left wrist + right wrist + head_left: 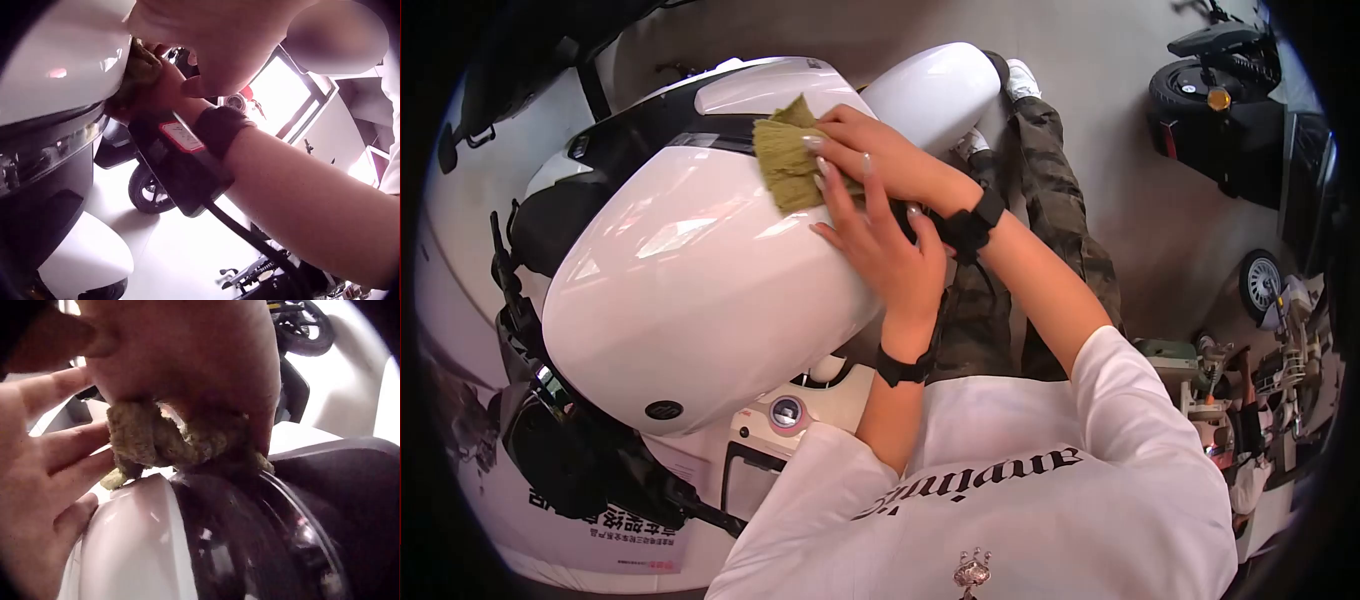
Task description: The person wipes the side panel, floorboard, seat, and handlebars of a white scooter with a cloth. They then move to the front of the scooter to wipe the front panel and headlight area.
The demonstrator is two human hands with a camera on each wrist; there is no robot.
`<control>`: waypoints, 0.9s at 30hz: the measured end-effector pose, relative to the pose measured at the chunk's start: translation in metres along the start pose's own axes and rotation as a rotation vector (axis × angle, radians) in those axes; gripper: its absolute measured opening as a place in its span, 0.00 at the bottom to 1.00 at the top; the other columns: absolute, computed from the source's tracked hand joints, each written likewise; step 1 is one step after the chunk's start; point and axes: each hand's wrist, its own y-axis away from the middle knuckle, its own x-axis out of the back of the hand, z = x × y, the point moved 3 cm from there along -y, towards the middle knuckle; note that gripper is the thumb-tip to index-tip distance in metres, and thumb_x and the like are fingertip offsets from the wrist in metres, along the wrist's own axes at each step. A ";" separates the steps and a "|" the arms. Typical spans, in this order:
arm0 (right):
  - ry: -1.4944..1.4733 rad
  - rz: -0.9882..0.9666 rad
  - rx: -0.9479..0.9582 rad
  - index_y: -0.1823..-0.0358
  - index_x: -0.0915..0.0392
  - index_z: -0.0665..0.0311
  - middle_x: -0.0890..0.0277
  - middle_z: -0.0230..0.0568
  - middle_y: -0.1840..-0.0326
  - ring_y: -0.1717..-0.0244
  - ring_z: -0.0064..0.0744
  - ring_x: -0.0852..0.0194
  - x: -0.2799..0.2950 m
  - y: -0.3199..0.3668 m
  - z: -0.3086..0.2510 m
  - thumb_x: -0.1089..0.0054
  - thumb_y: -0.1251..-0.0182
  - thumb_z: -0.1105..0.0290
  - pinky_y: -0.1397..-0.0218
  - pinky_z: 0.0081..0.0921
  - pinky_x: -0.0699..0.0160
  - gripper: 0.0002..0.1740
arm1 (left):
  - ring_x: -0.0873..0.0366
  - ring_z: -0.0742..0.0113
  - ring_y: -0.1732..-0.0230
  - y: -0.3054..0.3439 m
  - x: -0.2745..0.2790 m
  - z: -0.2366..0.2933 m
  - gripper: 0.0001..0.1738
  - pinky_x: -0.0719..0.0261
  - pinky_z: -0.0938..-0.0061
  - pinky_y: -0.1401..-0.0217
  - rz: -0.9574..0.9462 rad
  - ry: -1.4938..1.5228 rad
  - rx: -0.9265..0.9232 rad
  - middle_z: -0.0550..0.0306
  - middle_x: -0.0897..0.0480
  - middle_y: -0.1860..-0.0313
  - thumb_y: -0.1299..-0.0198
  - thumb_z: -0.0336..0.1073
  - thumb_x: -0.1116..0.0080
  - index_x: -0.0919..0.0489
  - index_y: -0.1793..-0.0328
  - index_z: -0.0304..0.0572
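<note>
In the head view, my right hand (878,150) holds an olive-green cloth (785,170) against the glossy white body panel (690,290) of a scooter-like vehicle. The cloth bunches under the palm in the right wrist view, where folds of the cloth (140,434) show over the border between white panel and dark trim (219,531). My left hand (890,245) lies beside the right one, fingers spread and fairly straight, touching the white panel near the cloth's edge. Its spread fingers also show in the right wrist view, left of the cloth. The right hand's fingertips are hidden there.
A rounded white part (935,90) of the vehicle sits beyond my right hand. Dark bars (530,330) and a printed purple board (620,520) are at the left. A cream unit with a round dial (788,412) stands near my left elbow. A black scooter (1215,110) is parked far right.
</note>
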 end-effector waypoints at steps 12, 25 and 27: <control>0.273 0.012 0.327 0.35 0.36 0.57 0.41 0.55 0.34 0.34 0.57 0.43 -0.035 -0.016 -0.053 0.46 0.40 0.67 0.32 0.48 0.42 0.28 | 0.43 0.42 0.30 -0.020 0.037 -0.020 0.34 0.49 0.53 0.28 0.231 0.411 0.075 0.34 0.43 0.30 0.40 0.26 0.54 0.51 0.28 0.33; 0.167 -0.116 -0.190 0.35 0.36 0.60 0.29 0.50 0.42 0.42 0.48 0.31 0.019 -0.099 0.046 0.57 0.29 0.54 0.38 0.32 0.35 0.26 | 0.21 0.56 0.58 -0.015 0.005 -0.008 0.13 0.25 0.66 0.53 -0.049 0.664 0.163 0.48 0.19 0.57 0.42 0.24 0.53 0.25 0.51 0.34; 0.119 -0.111 -0.179 0.34 0.37 0.59 0.31 0.51 0.41 0.40 0.49 0.34 0.022 -0.084 0.061 0.53 0.31 0.57 0.38 0.33 0.35 0.27 | 0.22 0.58 0.62 -0.001 -0.028 0.002 0.11 0.25 0.66 0.58 -0.164 0.726 0.214 0.51 0.19 0.59 0.43 0.25 0.51 0.24 0.54 0.36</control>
